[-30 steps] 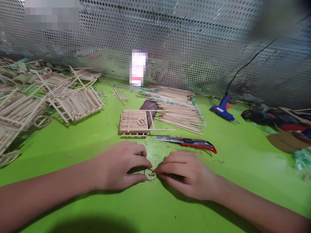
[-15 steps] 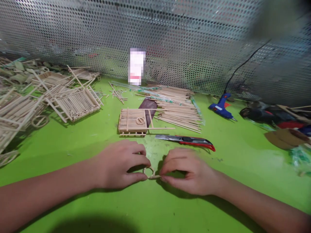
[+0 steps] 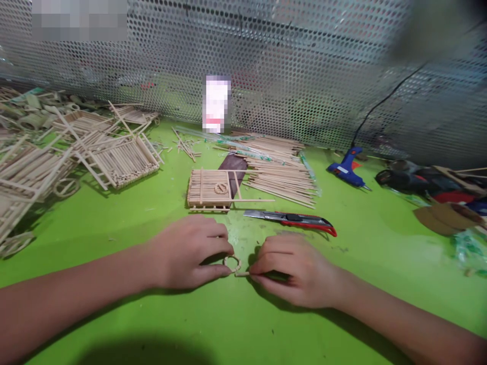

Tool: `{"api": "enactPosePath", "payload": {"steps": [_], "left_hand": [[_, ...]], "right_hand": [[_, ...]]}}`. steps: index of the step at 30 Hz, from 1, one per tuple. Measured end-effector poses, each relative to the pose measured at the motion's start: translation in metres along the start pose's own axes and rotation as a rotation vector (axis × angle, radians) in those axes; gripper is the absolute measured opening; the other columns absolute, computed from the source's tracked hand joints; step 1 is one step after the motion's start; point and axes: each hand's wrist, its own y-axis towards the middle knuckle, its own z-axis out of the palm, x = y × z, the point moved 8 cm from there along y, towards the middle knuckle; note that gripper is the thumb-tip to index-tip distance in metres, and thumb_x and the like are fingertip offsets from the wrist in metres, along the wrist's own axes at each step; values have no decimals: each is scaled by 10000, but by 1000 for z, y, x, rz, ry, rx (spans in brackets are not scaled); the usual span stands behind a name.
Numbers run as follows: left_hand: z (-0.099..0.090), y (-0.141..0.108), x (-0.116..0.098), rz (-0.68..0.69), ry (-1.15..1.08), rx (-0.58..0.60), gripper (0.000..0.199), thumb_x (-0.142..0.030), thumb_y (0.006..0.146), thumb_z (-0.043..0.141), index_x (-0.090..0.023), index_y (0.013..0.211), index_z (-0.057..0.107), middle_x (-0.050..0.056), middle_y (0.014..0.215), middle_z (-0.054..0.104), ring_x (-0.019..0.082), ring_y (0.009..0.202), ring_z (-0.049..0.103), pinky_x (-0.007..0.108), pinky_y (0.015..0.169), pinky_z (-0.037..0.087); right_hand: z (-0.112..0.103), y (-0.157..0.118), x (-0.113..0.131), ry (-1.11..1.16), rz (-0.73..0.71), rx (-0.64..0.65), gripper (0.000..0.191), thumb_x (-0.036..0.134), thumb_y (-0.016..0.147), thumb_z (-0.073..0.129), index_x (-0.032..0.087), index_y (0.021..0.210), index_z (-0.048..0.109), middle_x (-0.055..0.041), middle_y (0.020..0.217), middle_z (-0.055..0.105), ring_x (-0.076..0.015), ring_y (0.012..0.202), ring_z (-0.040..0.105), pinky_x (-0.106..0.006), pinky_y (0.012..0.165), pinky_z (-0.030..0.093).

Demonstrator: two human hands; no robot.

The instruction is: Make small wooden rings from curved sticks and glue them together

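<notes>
My left hand (image 3: pixel 194 253) pinches a small wooden ring (image 3: pixel 233 263) between thumb and fingertips, low over the green table. Opposite it, my right hand (image 3: pixel 294 271) grips a short thin stick (image 3: pixel 242 274) whose free end points left, close below the ring's right side. Whether stick and ring touch is hard to make out. Beyond my hands lies a small cart made of sticks (image 3: pixel 209 188), with a little wheel (image 3: pixel 220 188) on top. A utility knife (image 3: pixel 291 219) with a red and black handle rests just past my right hand, blade out to the left.
Several stick-built carts (image 3: pixel 122 162) crowd the left side. Loose wooden sticks (image 3: pixel 281 172) lie on plastic wrapping behind the knife. A blue glue gun (image 3: pixel 348 168) with a cord stands at right, near a brown tape roll (image 3: pixel 445 218). A perforated metal panel (image 3: pixel 266 61) closes off the back.
The ring in my left hand has lifted slightly and a gap shows between it and the stick in my right hand. The camera view has shifted a little.
</notes>
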Motion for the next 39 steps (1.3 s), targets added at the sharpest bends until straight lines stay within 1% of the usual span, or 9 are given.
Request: {"api": "enactPosePath", "payload": {"steps": [5,11,18,22,24,28,30,35,39], "left_hand": [[-4,-2,3,-9,-24,-31,180,-318,937,709,-185,1051,751,37,956,742,212,833,676,363,733,502],[-22,-5,5,-13,-20,-237,209,-313,956,686,-164,1095,736,48,985,755,192,846,684,332,716,548],[-22,-4,3,10,13,-229,187,-300,941,687,-160,1055,733,35,925,754,176,769,674,305,620,557],[-29,-6,7,-9,19,-296,187,-295,947,679,-157,1064,724,39,939,752,168,776,673,298,637,560],[-28,-6,7,-6,5,-285,191,-298,939,689,-159,1067,724,37,941,751,167,783,672,296,643,557],[-17,-4,0,21,-63,-190,156,-286,911,715,-160,999,734,23,891,743,162,758,660,288,639,538],[-10,-3,-3,7,-82,-137,153,-290,907,717,-159,984,739,25,881,739,165,749,656,296,643,525],[2,-2,-7,19,-49,-26,193,-334,926,706,-196,1053,756,35,938,737,195,793,671,332,691,494],[3,-1,-5,13,-44,-14,177,-334,926,714,-206,1040,758,27,943,728,192,802,669,325,692,470]], "right_hand": [[0,0,-4,8,5,21,72,183,953,664,166,906,716,-20,786,708,-137,706,638,-279,641,435],[3,0,-8,48,13,27,63,176,951,667,172,911,715,-11,780,708,-130,694,640,-268,630,460],[-14,-1,-14,199,83,-153,77,144,938,640,166,897,701,-4,741,688,-107,641,606,-228,592,484],[-4,-1,-5,251,41,4,52,133,882,674,173,869,704,-1,766,708,-110,666,636,-240,624,493],[0,-2,-4,232,36,49,43,141,876,693,173,890,718,-11,800,727,-120,693,655,-251,645,502],[-16,0,-8,197,41,-180,40,153,915,691,176,902,721,-7,751,710,-112,653,627,-232,603,495],[-19,2,-8,175,64,-234,45,145,916,699,180,899,722,-8,741,710,-114,648,620,-226,593,492],[-7,5,-4,96,102,-147,42,165,913,700,183,884,725,-11,737,715,-127,644,619,-249,594,449],[1,3,-6,72,134,-91,82,199,924,690,181,849,715,-5,719,697,-127,646,609,-258,596,409]]}}
